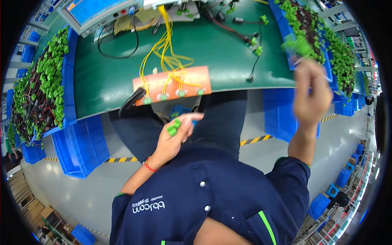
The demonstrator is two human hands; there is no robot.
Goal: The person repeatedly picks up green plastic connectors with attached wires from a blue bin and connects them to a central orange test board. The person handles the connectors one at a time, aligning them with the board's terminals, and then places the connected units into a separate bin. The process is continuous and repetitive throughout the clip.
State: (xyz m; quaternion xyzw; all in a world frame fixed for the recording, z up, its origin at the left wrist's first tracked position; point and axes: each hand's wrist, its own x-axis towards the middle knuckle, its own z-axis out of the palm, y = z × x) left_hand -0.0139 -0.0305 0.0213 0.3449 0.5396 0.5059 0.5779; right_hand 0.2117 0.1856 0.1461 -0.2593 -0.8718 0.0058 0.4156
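Observation:
My left hand [173, 139] is over my lap, closed around small green terminal connectors [173, 127], with its index finger stretched out to the right. At the right bin, my right hand [311, 92] is raised and smeared by motion. Its fingers are pinched on a bunch of green connectors [301, 47], just as blurred as the hand. Between the hands, at the table's front edge, lies an orange test board [171, 83]. Yellow wires [165, 45] run to the board, and green sockets sit along its near side. A black handle-like piece [131, 101] sticks out at its left end.
Blue bins heaped with green-ended cables stand at left [69, 77] and right [281, 20]. A tester with a screen [98, 14] stands at the back left of the green table [106, 77]. Loose cables [234, 30] lie at the back right. Blue crates [79, 145] stand below.

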